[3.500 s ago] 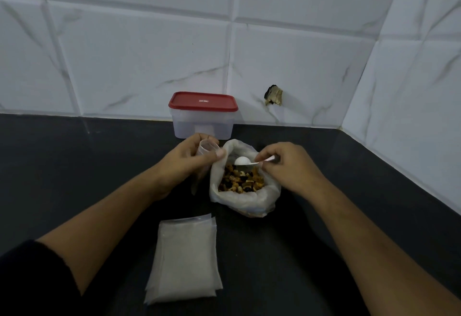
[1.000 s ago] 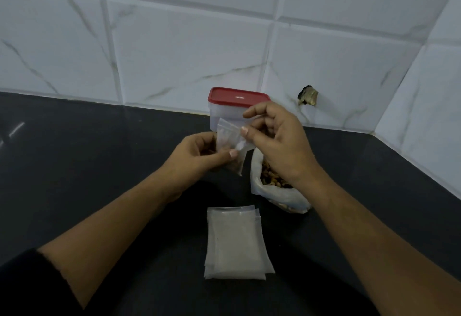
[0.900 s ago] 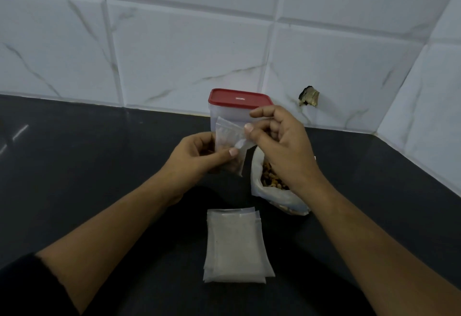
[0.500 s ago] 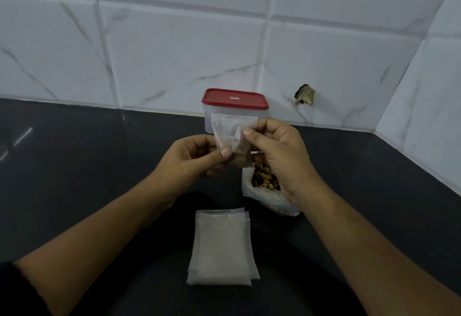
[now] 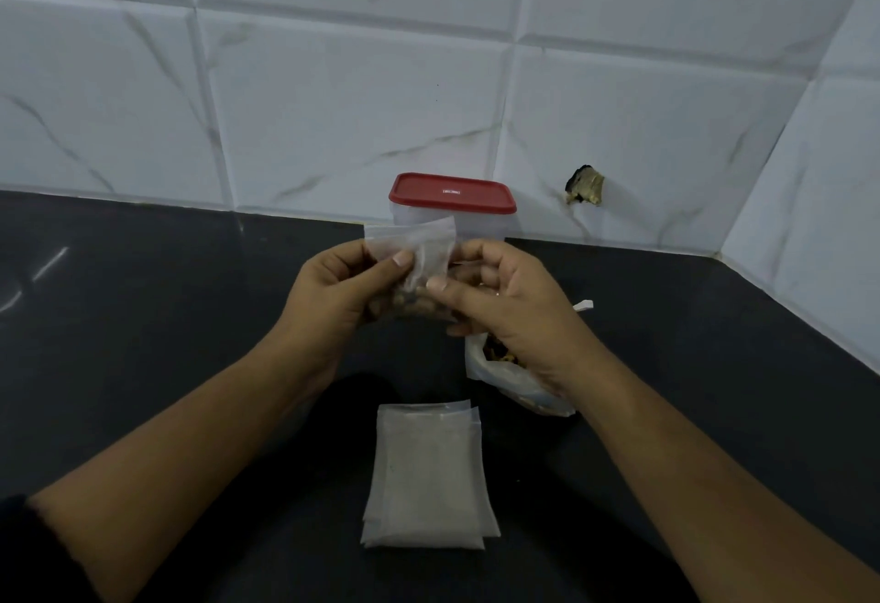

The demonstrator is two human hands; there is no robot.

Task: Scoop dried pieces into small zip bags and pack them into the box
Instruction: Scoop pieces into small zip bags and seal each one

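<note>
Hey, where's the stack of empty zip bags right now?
In the head view, the stack of empty zip bags lies flat on the black counter, low centre of frame, just left of the open bag of dried pieces.

Part-filled small zip bag (image 5: 421, 247) upright before closed red-lidded box (image 5: 478, 222).

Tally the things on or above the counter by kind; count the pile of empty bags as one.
Red-lidded box: 1
Small zip bag, pinched by left hand and right hand: 1
Open bag of dried pieces: 1
Pile of empty zip bags: 1
Spoon: 1
Total: 5
</note>
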